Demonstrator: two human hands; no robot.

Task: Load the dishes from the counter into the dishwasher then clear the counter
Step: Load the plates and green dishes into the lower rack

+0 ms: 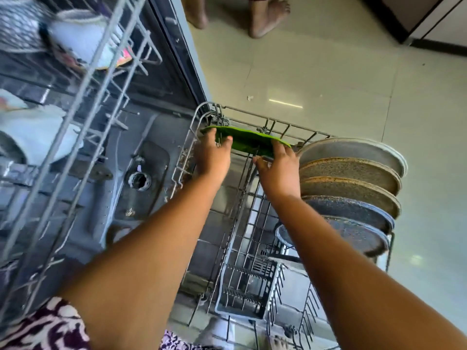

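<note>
A green plate (249, 140) stands on edge at the far end of the pulled-out lower rack (285, 127). My left hand (213, 155) grips its left rim, thumb on the near side. My right hand (279, 170) holds its right rim with fingers curled over the edge. Along the rack's right side, several round plates (351, 173) stand in a row, grey, speckled brown and dark blue. A grey cutlery basket (246, 289) sits in the near part of the rack.
The upper rack (83, 102) is pulled out at left with white bowls and cups (80, 39) in it. Below it lies the dishwasher tub floor (141, 173). Another person's bare feet (265, 16) stand on the tiled floor beyond.
</note>
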